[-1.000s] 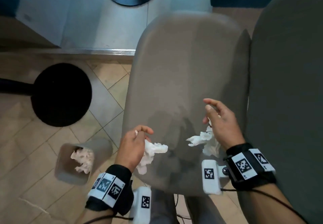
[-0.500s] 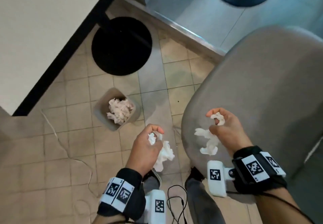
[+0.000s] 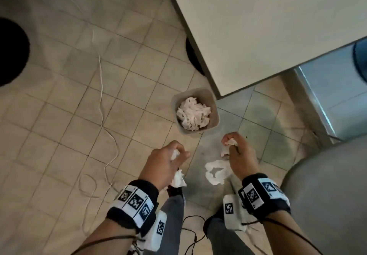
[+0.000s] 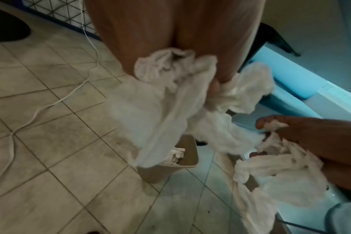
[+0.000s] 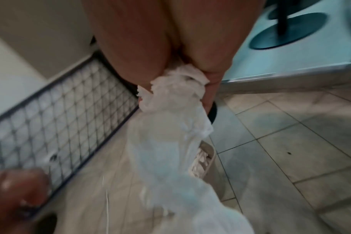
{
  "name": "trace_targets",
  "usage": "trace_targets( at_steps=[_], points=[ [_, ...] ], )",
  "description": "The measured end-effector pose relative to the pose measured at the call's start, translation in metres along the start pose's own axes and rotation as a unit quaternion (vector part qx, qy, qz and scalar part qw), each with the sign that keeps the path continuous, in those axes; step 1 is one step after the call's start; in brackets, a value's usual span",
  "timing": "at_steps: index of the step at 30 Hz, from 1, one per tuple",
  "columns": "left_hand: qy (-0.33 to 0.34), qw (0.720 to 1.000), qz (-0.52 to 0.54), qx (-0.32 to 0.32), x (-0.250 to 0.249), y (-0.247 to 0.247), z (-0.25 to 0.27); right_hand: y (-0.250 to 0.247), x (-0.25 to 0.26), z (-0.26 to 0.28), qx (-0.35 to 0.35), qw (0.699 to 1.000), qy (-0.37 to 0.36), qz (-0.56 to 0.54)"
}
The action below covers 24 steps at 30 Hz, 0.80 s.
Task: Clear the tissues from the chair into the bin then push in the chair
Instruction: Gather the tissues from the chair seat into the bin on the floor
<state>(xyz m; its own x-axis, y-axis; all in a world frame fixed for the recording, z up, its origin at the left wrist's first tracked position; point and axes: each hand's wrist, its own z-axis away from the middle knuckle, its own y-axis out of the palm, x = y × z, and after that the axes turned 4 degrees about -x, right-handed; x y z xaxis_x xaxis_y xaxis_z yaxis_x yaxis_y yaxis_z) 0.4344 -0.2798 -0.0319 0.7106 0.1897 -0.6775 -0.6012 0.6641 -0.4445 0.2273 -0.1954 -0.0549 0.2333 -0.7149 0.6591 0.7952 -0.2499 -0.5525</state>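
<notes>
Pinching limp, weightless tissues (image 3: 215,172) by their bunched tops in both hands, left hand (image 3: 162,163) and right hand (image 3: 240,155), I judge they will flutter unless released just over the bin (image 3: 215,124) ahead.

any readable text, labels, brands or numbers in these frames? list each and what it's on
None: no words, brand names or numbers can be read in any view.
Left wristband: square black-and-white coded markers, patterns only, no letters.
Right wristband: the same kind of markers, no letters.
Bin: plain walls, no label showing.
Table: plain top, no print.
Wrist views: blurred; tissue and floor tiles, no writing seen.
</notes>
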Motion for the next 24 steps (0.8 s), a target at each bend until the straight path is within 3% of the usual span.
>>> trace_targets(
  at_steps=[3,6,8,12,17,21,24],
  points=[
    [0.002,0.999,-0.038,-0.017,0.03,-0.012,-0.017,0.033,0.012,-0.027,0.055,0.997,0.028,0.039],
    [0.013,0.995,-0.091,-0.03,0.056,-0.014,-0.036,0.06,0.015,-0.055,0.059,0.994,0.012,0.086],
    [0.018,0.993,-0.117,-0.004,0.065,-0.009,-0.049,0.073,0.018,-0.07,0.056,0.993,-0.008,0.1],
    [0.004,0.999,-0.042,0.025,0.066,0.008,-0.081,0.092,0.024,-0.101,0.057,0.994,-0.004,0.09],
    [0.034,0.996,0.074,0.024,0.057,0.032,-0.133,0.097,0.027,-0.139,0.078,0.996,-0.006,-0.047],
    [0.072,0.99,0.114,-0.038,0.051,0.053,-0.173,0.1,0.016,-0.176,0.009,0.992,-0.069,-0.107],
    [0.096,0.988,0.103,-0.06,0.052,0.069,-0.201,0.105,0.004,-0.195,-0.026,0.98,-0.076,-0.184]
  ],
)
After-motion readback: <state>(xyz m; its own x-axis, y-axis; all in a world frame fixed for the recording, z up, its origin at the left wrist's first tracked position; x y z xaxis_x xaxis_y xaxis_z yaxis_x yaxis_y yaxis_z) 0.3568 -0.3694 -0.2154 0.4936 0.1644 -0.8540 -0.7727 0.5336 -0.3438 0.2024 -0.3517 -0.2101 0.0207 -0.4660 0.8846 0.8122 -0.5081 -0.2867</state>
